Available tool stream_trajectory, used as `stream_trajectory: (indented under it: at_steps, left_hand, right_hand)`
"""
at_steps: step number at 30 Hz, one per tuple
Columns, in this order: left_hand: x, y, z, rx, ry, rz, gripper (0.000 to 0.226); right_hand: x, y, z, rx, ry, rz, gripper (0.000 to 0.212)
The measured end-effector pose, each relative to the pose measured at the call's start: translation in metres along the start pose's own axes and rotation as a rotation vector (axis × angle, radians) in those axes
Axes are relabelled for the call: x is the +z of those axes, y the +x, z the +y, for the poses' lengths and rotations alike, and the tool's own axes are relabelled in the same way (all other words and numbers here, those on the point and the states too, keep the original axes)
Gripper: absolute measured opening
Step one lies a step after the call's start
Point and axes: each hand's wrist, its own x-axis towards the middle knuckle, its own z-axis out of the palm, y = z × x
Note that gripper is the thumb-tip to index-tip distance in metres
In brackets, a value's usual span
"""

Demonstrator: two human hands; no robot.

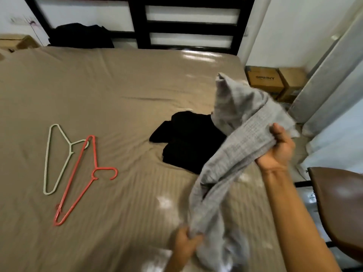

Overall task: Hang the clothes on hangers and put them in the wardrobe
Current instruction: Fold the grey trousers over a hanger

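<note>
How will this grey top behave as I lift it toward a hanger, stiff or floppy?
Probably floppy: the grey top sags between the right hand and the left hand. Likely light, since one bunched handful each holds it up. Its textured knit seems unlikely to slip.

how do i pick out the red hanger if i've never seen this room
Look at the wide bed with the tan sheet; two thin plastic hangers lie on its left half. The coral-red plastic hanger is the nearer one, overlapping the hook of the pale grey-green plastic hanger.
</note>
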Motion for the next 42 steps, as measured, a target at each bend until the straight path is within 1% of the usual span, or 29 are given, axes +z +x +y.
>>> stream_trajectory:
  at_steps: [1, 2, 4, 5, 6, 7, 9, 10, 11, 12, 14, 15, 16, 17, 18, 20, 21, 22, 24, 25, 27, 29, 31, 33, 35, 37, 40, 41, 42]
  left_hand:
    - [-0.026, -0.007, -0.003, 0.1, -0.04, 0.17, 0.048]
    - [-0.054, -0.011, -0.012, 0.174, 0.006, 0.257, 0.057]
    - [-0.108, -0.021, 0.0, 0.367, 0.228, 0.452, 0.073]
    - [-0.13, -0.024, 0.007, 0.456, 0.36, 0.539, 0.075]
    - [-0.149, -0.029, 0.013, 0.589, 0.491, 0.652, 0.073]
    - [-0.165, -0.034, 0.022, 0.711, 0.648, 0.742, 0.066]
    - [-0.184, -0.041, 0.029, 0.841, 0.953, 0.886, 0.046]
    - [-0.194, -0.041, 0.029, 0.86, 1.059, 0.933, 0.04]
    - [-0.203, -0.043, 0.03, 0.892, 1.094, 0.981, 0.039]
    - [-0.213, -0.044, 0.028, 0.911, 1.101, 1.058, 0.041]
    - [-0.233, -0.046, 0.022, 0.969, 1.12, 1.174, 0.038]
    - [-0.239, -0.05, 0.018, 0.991, 1.147, 1.166, 0.035]
    - [-0.249, -0.048, 0.007, 0.983, 1.166, 1.156, 0.031]
    - [-0.258, -0.047, -0.006, 0.886, 1.064, 1.096, 0.024]
    - [-0.265, -0.049, -0.011, 0.721, 0.888, 1.066, 0.022]
    - [-0.276, -0.055, -0.034, 0.345, 0.585, 0.867, 0.04]
    - [-0.281, -0.054, -0.055, 0.274, 0.635, 0.8, 0.039]
    - [-0.283, -0.045, -0.081, 0.217, 0.843, 0.72, 0.033]
    - [-0.282, -0.022, -0.138, 0.211, 1.194, 0.533, 0.052]
    - [-0.276, -0.021, -0.152, 0.115, 1.263, 0.397, 0.056]
    - [-0.265, -0.018, -0.179, -0.097, 1.21, 0.328, 0.058]
    - [-0.252, -0.023, -0.185, -0.244, 1.102, 0.284, 0.075]
    - [-0.243, -0.019, -0.184, -0.223, 1.069, 0.282, 0.098]
    - [-0.241, -0.012, -0.185, -0.175, 1.147, 0.335, 0.107]
    - [-0.238, -0.005, -0.187, -0.153, 1.258, 0.364, 0.102]
    - [-0.233, 0.001, -0.186, -0.113, 1.303, 0.378, 0.091]
    - [-0.236, 0.003, -0.178, -0.113, 1.354, 0.319, 0.065]
    - [-0.242, 0.003, -0.174, -0.105, 1.391, 0.308, 0.058]
    - [-0.251, 0.004, -0.172, -0.087, 1.436, 0.33, 0.054]
  right_hand:
    - [-0.007, 0.002, -0.016, -0.056, -0.048, 0.042, 0.011]
    - [-0.013, -0.001, -0.031, -0.087, -0.058, 0.02, 0.01]
    - [-0.037, -0.011, -0.046, -0.15, -0.121, 0.099, 0.022]
    - [-0.049, -0.017, -0.048, -0.172, -0.136, 0.157, 0.023]
    - [-0.056, -0.027, -0.049, -0.168, -0.163, 0.199, 0.027]
    - [-0.064, -0.034, -0.047, -0.166, -0.143, 0.202, 0.042]
    - [-0.077, -0.042, -0.044, -0.206, -0.12, 0.255, 0.07]
    - [-0.083, -0.045, -0.044, -0.236, -0.118, 0.257, 0.071]
    - [-0.086, -0.046, -0.047, -0.272, -0.124, 0.249, 0.064]
    - [-0.087, -0.047, -0.05, -0.281, -0.134, 0.246, 0.056]
    - [-0.084, -0.051, -0.055, -0.292, -0.127, 0.222, 0.056]
    - [-0.082, -0.057, -0.058, -0.297, -0.113, 0.185, 0.053]
    - [-0.083, -0.065, -0.06, -0.292, -0.122, 0.141, 0.041]
    - [-0.087, -0.073, -0.059, -0.242, -0.142, 0.105, 0.033]
    - [-0.098, -0.083, -0.052, -0.205, -0.225, 0.127, 0.04]
    - [-0.132, -0.107, -0.023, -0.067, -0.367, 0.175, 0.051]
    - [-0.15, -0.119, -0.007, 0.038, -0.392, 0.239, 0.054]
    - [-0.166, -0.13, 0.011, 0.123, -0.415, 0.279, 0.055]
    - [-0.195, -0.144, 0.041, 0.254, -0.355, 0.414, 0.052]
    - [-0.206, -0.149, 0.051, 0.301, -0.288, 0.482, 0.049]
    - [-0.226, -0.154, 0.06, 0.321, -0.18, 0.577, 0.042]
    - [-0.238, -0.148, 0.057, 0.273, -0.118, 0.646, 0.036]
    - [-0.244, -0.138, 0.052, 0.302, -0.126, 0.67, 0.043]
    - [-0.228, -0.127, 0.044, 0.41, -0.179, 0.59, 0.056]
    - [-0.207, -0.114, 0.036, 0.415, -0.24, 0.469, 0.042]
    - [-0.193, -0.104, 0.03, 0.329, -0.268, 0.435, 0.037]
    - [-0.191, -0.099, 0.019, 0.082, -0.158, 0.462, 0.05]
    - [-0.197, -0.1, 0.014, -0.019, -0.108, 0.475, 0.048]
    - [-0.205, -0.104, 0.007, -0.106, -0.079, 0.474, 0.038]
